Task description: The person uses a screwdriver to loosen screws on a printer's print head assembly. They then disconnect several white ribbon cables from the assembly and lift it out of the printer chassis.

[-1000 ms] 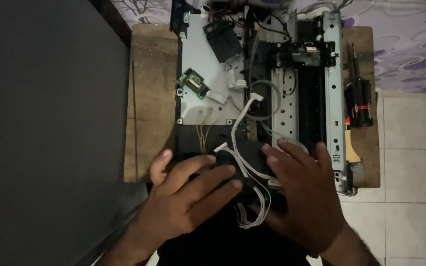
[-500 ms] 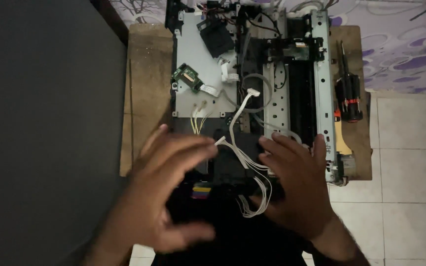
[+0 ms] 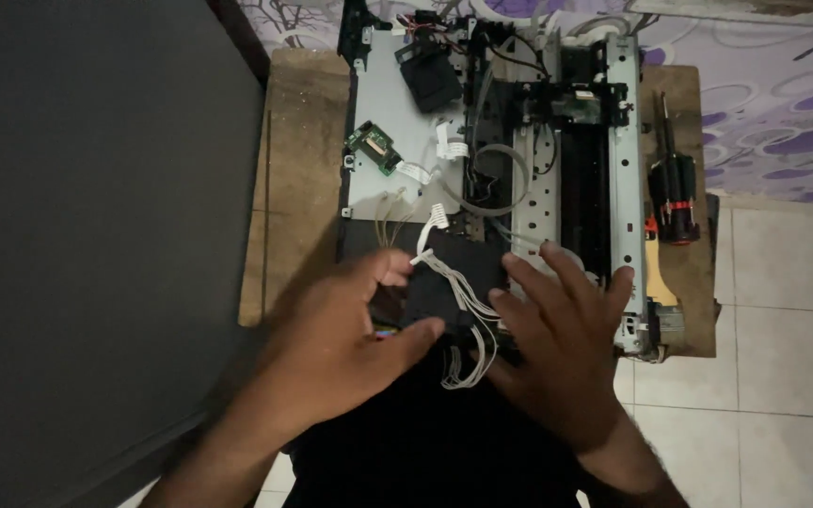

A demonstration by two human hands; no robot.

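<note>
Nearest to you, your left hand [image 3: 336, 353] curled around the near left corner of a black box-shaped part [image 3: 454, 277], thumb and fingers closed on its edge. A small spot of bright colour showed just under your thumb, too small to make out. Your right hand [image 3: 557, 348] lay flat on the right side of that same part, fingers spread apart and pressing down rather than gripping, the fingertips reaching onto the metal frame [image 3: 623, 188] beyond.

Between your two hands a bundle of white wires [image 3: 468, 325] looped across the black part and hung off its near edge, lying over the surface you were holding. The black part sat at the near end of the opened printer chassis [image 3: 482, 150], which rested on a small wooden table [image 3: 298, 169].

Farther along, a grey flat ribbon cable [image 3: 505, 179] curved in a loop across the middle of the chassis. To its left a small green circuit board [image 3: 374, 149] lay on the pale metal plate, and a black block [image 3: 428, 77] stood past it near the far edge.

To the right of the frame, a black-and-red screwdriver [image 3: 672, 183] lay on the table's edge, well apart from your hands. Beyond the table ran a purple-patterned cloth [image 3: 783, 103], with pale floor tiles [image 3: 783, 310] to the right.
</note>
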